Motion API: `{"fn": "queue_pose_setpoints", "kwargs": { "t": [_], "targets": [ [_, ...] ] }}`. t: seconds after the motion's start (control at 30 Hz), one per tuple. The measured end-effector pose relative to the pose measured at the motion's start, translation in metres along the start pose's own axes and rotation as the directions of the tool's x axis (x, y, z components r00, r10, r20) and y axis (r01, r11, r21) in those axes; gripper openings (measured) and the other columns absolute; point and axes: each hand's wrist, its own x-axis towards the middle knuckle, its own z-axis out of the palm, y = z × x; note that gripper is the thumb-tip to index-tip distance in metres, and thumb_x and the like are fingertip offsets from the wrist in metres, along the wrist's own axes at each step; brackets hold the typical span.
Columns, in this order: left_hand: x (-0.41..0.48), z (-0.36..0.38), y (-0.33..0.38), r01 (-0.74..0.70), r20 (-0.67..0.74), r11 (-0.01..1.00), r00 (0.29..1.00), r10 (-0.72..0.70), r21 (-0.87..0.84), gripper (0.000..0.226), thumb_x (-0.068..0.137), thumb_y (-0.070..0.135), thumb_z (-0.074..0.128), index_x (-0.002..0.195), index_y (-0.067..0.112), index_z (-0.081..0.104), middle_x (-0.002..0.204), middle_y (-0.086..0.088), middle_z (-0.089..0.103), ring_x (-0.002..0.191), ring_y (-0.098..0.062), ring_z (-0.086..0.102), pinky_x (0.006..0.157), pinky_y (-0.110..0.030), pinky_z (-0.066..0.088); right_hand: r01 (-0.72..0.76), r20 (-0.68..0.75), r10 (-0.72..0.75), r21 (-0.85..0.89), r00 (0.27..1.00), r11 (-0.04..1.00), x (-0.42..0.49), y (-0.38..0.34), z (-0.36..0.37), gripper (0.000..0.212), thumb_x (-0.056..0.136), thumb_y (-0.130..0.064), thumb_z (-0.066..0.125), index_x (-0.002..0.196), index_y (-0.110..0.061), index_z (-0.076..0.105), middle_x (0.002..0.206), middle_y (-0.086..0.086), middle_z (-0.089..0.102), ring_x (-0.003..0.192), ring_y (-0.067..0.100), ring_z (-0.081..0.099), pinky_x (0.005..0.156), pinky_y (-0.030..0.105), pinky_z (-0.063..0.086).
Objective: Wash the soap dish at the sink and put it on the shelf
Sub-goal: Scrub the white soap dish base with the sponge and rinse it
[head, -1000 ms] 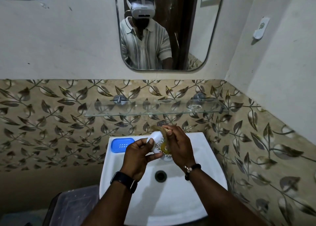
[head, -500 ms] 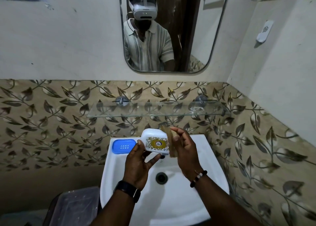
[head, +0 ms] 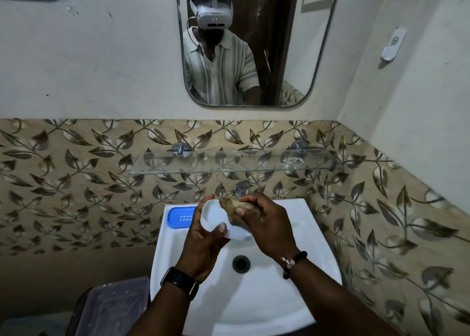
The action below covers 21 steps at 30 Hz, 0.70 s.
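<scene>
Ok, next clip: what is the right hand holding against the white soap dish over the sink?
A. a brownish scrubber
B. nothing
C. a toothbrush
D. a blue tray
A: the right hand grips a brownish scrubber and presses it into the white soap dish, which the left hand holds above the sink.

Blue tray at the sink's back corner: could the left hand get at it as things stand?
Probably not yet: the left hand is holding the white dish. The blue tray lies uncovered just beyond it.
</scene>
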Motion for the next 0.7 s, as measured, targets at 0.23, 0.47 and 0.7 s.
{"fn": "queue_pose_setpoints", "kwargs": {
  "t": [0.23, 0.47, 0.7],
  "targets": [
    [-0.005, -0.005, -0.008, -0.082, 0.054, 0.963, 0.996, 0.071, 0.255, 0.088, 0.073, 0.019, 0.090, 0.146, 0.028, 0.042, 0.140, -0.015, 0.058, 0.128, -0.033, 0.057, 0.096, -0.041, 0.053, 0.258, 0.323, -0.209, -0.119, 0.923, 0.959, -0.001, -0.014, 0.011, 0.014, 0.093, -0.022, 0.065, 0.101, -0.027, 0.075, 0.097, -0.011, 0.073, 0.093, 0.009, 0.064, 0.089, 0.033, 0.041],
    [-0.003, -0.008, -0.003, -0.134, -0.047, 0.951, 0.987, 0.153, 0.278, 0.085, 0.067, 0.031, 0.093, 0.139, 0.027, 0.049, 0.136, -0.010, 0.061, 0.122, -0.031, 0.061, 0.090, -0.038, 0.056, 0.423, 0.375, -0.226, -0.612, 0.899, 0.668, 0.007, -0.008, -0.001, 0.030, 0.084, -0.017, 0.060, 0.108, -0.029, 0.072, 0.085, -0.004, 0.067, 0.087, 0.023, 0.058, 0.076, 0.037, 0.038],
    [-0.001, -0.014, -0.006, -0.044, 0.086, 0.948, 0.996, 0.017, 0.316, 0.082, 0.090, 0.017, 0.076, 0.154, 0.035, 0.027, 0.139, -0.021, 0.058, 0.130, -0.037, 0.056, 0.104, -0.045, 0.048, 0.187, 0.397, -0.107, -0.170, 0.912, 0.967, -0.002, -0.018, 0.013, 0.029, 0.096, -0.017, 0.052, 0.113, -0.030, 0.072, 0.104, -0.006, 0.068, 0.101, 0.015, 0.054, 0.086, 0.034, 0.035]
  ]
}}
